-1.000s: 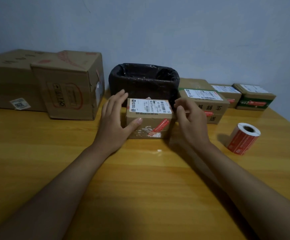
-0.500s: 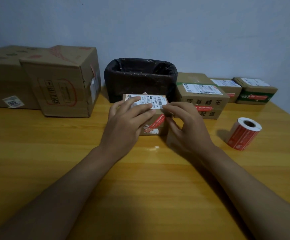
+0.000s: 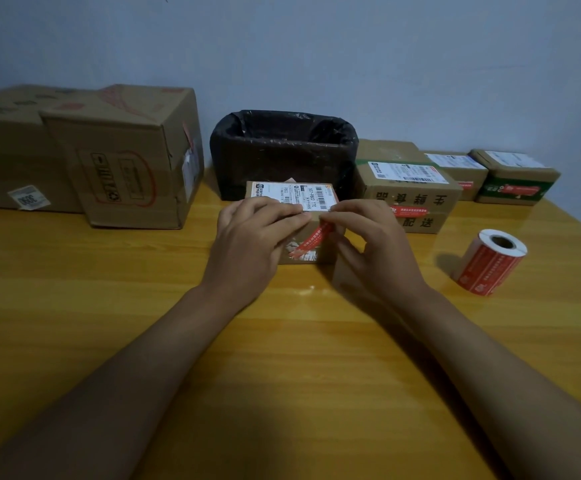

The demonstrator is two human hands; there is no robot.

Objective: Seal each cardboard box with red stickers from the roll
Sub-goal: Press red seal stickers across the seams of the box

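the small cardboard box (image 3: 311, 199) sits on the wooden table (image 3: 74, 306) under both sets of fingers. the left hand (image 3: 251, 244) lies over its top and near face with fingers stretched flat, pressing down across the white shipping label (image 3: 296, 194). the right hand (image 3: 368, 244) has its fingers bent, fingertips pressing at the box's top front edge where the red sticker (image 3: 311, 239) begins; the sticker runs slantwise down the near face between the two hands. whether the right fingertips pinch the sticker's end or only press it cannot be told.

just beyond the fingertips stands a bin lined with a black bag (image 3: 282, 150), close behind the box. right of the right hand's fingers are three sealed boxes (image 3: 417, 202) in a row by the wall, and nearer, well apart from the thumb, the sticker roll (image 3: 490, 261). left of the left hand's knuckles stand two large cartons (image 3: 122, 157).
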